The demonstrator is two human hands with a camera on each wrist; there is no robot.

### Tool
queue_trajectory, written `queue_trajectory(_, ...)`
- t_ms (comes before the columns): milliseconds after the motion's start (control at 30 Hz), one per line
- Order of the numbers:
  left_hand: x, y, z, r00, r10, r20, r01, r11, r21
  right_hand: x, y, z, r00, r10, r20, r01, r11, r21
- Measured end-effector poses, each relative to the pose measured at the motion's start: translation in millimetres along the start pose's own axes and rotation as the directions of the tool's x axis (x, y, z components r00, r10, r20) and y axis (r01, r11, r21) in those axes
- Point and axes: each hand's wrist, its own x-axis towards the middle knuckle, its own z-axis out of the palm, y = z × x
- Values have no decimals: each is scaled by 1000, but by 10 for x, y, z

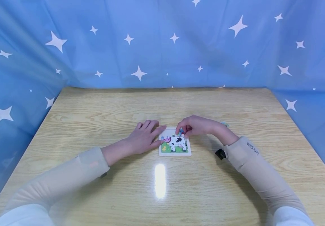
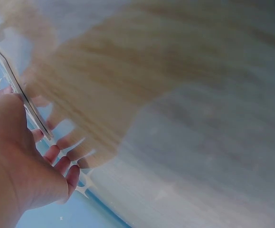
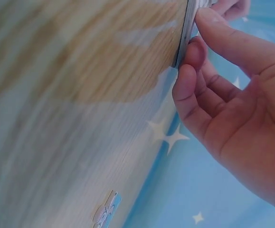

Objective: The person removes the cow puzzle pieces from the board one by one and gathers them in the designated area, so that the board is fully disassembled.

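Observation:
A small jigsaw puzzle (image 1: pixel 175 150) in a white frame, with a black-and-white cow on green, lies in the middle of the table. My left hand (image 1: pixel 143 138) rests at its left side, thumb and index finger spread and touching the frame. Over the upper right corner, my right hand (image 1: pixel 194 126) pinches a blue and red puzzle piece (image 1: pixel 181 130) between thumb and index finger; the fingers partly hide it. From the wrists, the puzzle shows only edge-on, beside the left hand (image 2: pixel 28 161) and the right hand (image 3: pixel 237 99).
Another puzzle piece (image 3: pixel 108 209) lies on the table; in the head view that loose piece (image 1: pixel 225 124) is partly hidden behind the right forearm. A glossy wood-grain table (image 1: pixel 108 191) carries a bright light reflection. Blue star-patterned cloth (image 1: pixel 162 56) hangs around the back and sides.

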Motion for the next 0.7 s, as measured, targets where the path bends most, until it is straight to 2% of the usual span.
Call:
queue_trajectory(267,4,3,-6,1000,-4,12,4,1000,-4,6,-12,2,1000,10,2,-10,1000,-17)
queue_trajectory(500,2,-3,0,1000,0,12,0,1000,2,-20,-33,23,999,31,-43,-32,999,-18)
queue_trajectory(700,12,-10,13,1000,-3,15,3,1000,2,-35,-26,60,996,-12,-84,9,999,-34)
